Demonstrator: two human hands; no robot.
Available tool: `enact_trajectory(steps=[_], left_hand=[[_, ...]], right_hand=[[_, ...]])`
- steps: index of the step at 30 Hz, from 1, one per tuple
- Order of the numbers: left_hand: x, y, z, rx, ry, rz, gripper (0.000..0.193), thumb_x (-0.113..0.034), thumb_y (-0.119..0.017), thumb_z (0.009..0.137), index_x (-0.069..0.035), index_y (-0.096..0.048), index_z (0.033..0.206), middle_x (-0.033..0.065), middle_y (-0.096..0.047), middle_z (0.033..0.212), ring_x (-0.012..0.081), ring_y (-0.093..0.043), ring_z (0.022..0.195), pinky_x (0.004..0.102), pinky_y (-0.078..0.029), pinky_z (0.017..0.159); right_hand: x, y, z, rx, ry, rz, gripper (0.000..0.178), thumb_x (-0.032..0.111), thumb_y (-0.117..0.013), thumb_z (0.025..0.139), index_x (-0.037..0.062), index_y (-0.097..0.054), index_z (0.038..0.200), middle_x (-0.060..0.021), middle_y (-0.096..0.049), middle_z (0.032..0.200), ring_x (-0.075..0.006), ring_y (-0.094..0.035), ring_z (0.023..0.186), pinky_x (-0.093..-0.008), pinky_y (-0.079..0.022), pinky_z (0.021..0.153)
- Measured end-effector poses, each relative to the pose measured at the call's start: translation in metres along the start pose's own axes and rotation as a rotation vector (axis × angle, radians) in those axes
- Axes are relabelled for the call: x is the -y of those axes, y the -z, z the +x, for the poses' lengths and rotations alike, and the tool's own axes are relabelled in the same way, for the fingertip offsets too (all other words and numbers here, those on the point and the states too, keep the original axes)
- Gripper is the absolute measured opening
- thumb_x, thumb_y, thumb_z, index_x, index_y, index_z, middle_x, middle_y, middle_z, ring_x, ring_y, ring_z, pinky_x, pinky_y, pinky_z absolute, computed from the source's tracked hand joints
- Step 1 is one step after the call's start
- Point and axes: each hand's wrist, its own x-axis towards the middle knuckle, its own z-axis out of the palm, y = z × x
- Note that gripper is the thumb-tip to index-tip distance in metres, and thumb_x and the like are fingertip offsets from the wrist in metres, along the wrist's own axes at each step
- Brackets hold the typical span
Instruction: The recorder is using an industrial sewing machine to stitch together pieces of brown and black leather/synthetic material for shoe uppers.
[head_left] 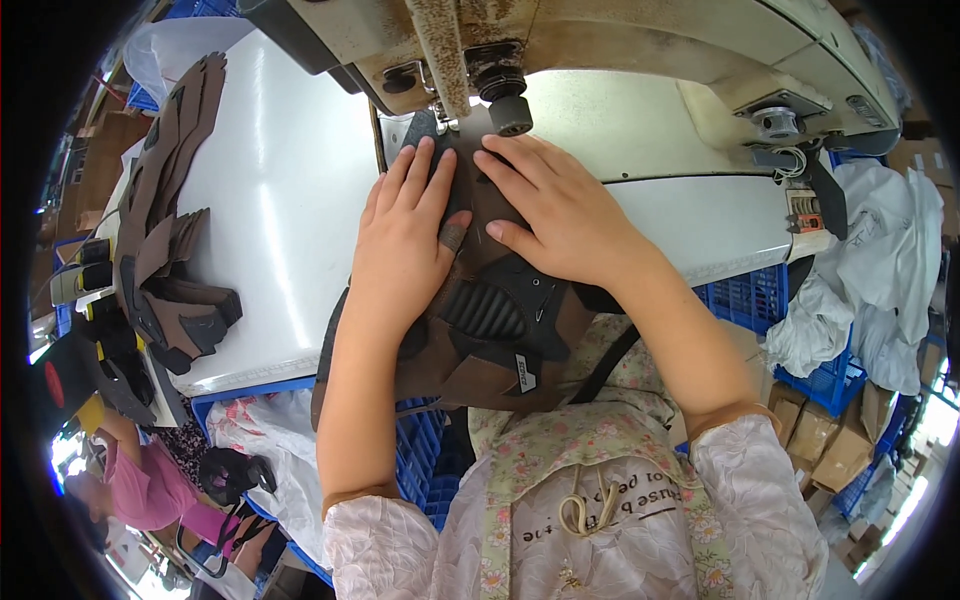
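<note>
Brown and black shoe uppers (500, 345), with ribbed black panels and a small pale label, spread from my lap up to the sewing machine (640, 45). Their far end lies below the presser foot (446, 118); the needle tip is too small to make out. My left hand (400, 240) rests on the left side of the material, fingers stretched forward and a dark wrap round the thumb. On the right side, my right hand (565, 215) lies with its fingers extended and slightly apart. Both palms face down, pressing on the work without gripping it.
Stacked brown shoe pieces (170, 210) lie along the left of the white table (275, 220). Blue crates (745, 298) stand below the table on both sides, with white bags (885, 250) and cardboard boxes (815, 440) at right. Another person (150, 480) sits at lower left.
</note>
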Motion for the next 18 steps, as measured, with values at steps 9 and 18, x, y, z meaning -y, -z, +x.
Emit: enact_trajectory(steps=[9, 18], left_hand=[[0.0035, -0.0024, -0.0006, -0.008, -0.024, 0.014, 0.054, -0.021, -0.062, 0.091, -0.009, -0.050, 0.142, 0.0181, -0.041, 0.150, 0.0360, -0.037, 0.139, 0.0446, -0.032, 0.113], [0.0055, -0.0039, -0.0008, -0.024, -0.022, -0.017, 0.052, -0.022, -0.062, 0.092, -0.009, -0.051, 0.141, 0.0176, -0.042, 0.150, 0.0363, -0.038, 0.139, 0.0443, -0.033, 0.113]], right_hand=[[-0.0010, -0.0036, -0.0003, -0.021, 0.003, 0.016, 0.059, 0.030, -0.069, 0.083, -0.0010, -0.053, 0.131, -0.0168, -0.050, 0.138, -0.0319, -0.044, 0.134, -0.0435, -0.036, 0.112], [-0.0006, -0.0046, 0.0000, -0.030, 0.011, -0.010, 0.058, 0.030, -0.068, 0.084, -0.0010, -0.053, 0.131, -0.0165, -0.050, 0.138, -0.0319, -0.044, 0.134, -0.0427, -0.037, 0.112]])
